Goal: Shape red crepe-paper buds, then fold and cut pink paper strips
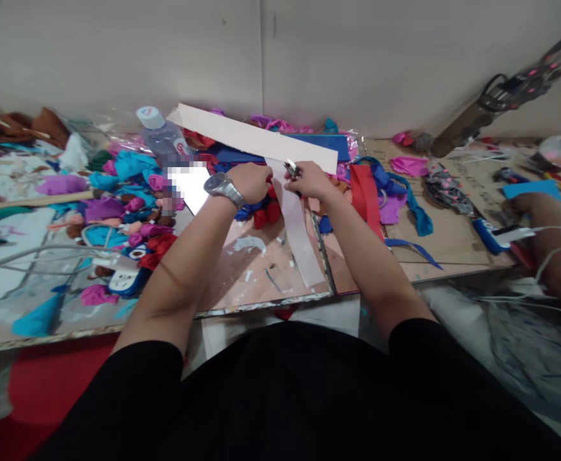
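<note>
My left hand [252, 182], with a silver wristwatch [224, 188] on the wrist, is closed at the left edge of a long pale pink strip [294, 221] and pinches it near its upper part. The strip hangs down over the work board toward me. On the strip's other side, my right hand [310, 179] is closed around what look like small metal scissors [291, 168]; its fingers hide most of them. Red and blue crumpled pieces [266, 214] lie beneath the hands. A wider cream strip [256, 137] lies just behind them.
Left of my arm stand a clear bottle [162, 136] and heaped colourful crumpled pieces [105, 208], with a power socket [129, 280] and cable. Red strips [365, 198] lie to the right. Another person's hand [533, 214] is at the far right, near a tilted dark pole [467, 125].
</note>
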The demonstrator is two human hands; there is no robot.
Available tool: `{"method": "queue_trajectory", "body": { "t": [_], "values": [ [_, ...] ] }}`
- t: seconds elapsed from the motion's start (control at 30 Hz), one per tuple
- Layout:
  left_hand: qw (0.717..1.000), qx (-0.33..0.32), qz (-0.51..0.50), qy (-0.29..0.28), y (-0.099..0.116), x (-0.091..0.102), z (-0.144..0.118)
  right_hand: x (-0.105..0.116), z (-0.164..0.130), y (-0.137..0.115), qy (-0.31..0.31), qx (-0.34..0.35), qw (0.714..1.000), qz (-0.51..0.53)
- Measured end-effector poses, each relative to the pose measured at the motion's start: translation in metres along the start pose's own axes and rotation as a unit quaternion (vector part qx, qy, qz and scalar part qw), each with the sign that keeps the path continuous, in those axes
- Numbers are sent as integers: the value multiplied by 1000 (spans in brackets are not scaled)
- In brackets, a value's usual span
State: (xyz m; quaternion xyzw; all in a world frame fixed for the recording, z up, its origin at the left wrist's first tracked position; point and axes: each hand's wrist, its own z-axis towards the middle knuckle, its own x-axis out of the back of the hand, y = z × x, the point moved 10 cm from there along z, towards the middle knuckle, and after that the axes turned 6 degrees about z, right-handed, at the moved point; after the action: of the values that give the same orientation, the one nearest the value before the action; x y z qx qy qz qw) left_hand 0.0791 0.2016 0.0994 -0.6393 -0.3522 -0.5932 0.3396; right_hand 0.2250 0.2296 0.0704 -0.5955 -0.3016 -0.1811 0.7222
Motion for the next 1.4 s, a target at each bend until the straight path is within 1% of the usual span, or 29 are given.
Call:
{"method": "queue_trajectory", "body": {
  "t": [0.07, 0.17, 0.27, 0.33, 0.43, 0.53, 0.67, 0.73, 0.8, 0.87, 0.93, 1.0, 1.03, 1.07, 1.1, 1.13, 1.17, 1.2, 1.27, 1.3, 1.33, 1.4],
  "values": [
    [1000, 2, 0, 0, -2, -6, 4, 15, -1, -7, 15, 31, 997, 67],
    [1000, 6, -6, 0, -3, -10, 7, 39, -3, -19, 32, 76, 990, 118],
    [1000, 14, -20, 18, -2, -6, 8, 61, -7, -25, 60, 96, 981, 158],
    [998, 29, -36, 40, -2, 2, 6, 70, -11, -26, 70, 97, 975, 188],
    [987, 41, -114, 109, -2, 21, 1, 74, -19, -29, 63, 111, 968, 215],
    [971, 21, -175, 163, 2, 35, -5, 70, -28, -32, 35, 120, 967, 222],
    [964, -12, -184, 192, 12, 44, -9, 67, -37, -37, 24, 115, 961, 251],
    [963, -3, -170, 208, 13, 47, -10, 67, -39, -39, 23, 118, 957, 264],
    [962, 19, -149, 229, 11, 53, -14, 67, -39, -35, 23, 114, 959, 259],
    [955, 38, -139, 259, 8, 63, -21, 73, -38, -23, 47, 101, 965, 237],
    [946, 48, -143, 287, 6, 76, -31, 85, -37, -5, 106, 87, 972, 193],
    [940, 47, -153, 302, 7, 88, -41, 101, -42, 11, 180, 74, 974, 115],
    [942, 29, -154, 297, 11, 93, -45, 108, -47, 16, 213, 68, 972, 74],
    [941, 22, -156, 300, 13, 99, -51, 113, -52, 19, 239, 60, 968, 49],
    [939, 21, -162, 302, 15, 104, -56, 115, -59, 22, 253, 47, 965, 48],
    [936, 20, -173, 306, 17, 109, -60, 112, -64, 23, 246, 29, 966, 74],
    [934, 27, -177, 308, 18, 113, -65, 103, -70, 24, 221, 7, 967, 129],
    [934, 44, -175, 308, 18, 115, -68, 87, -74, 20, 166, -7, 966, 196],
    [936, 80, -169, 299, 19, 118, -73, 53, -85, 0, 65, 0, 949, 309],
    [935, 87, -171, 297, 21, 120, -75, 36, -91, -12, 11, 6, 940, 341],
    [934, 84, -177, 299, 24, 122, -78, 20, -97, -21, -28, 3, 932, 360],
    [929, 58, -187, 314, 32, 131, -85, -6, -106, -29, -91, -21, 924, 371]
  ]
}}
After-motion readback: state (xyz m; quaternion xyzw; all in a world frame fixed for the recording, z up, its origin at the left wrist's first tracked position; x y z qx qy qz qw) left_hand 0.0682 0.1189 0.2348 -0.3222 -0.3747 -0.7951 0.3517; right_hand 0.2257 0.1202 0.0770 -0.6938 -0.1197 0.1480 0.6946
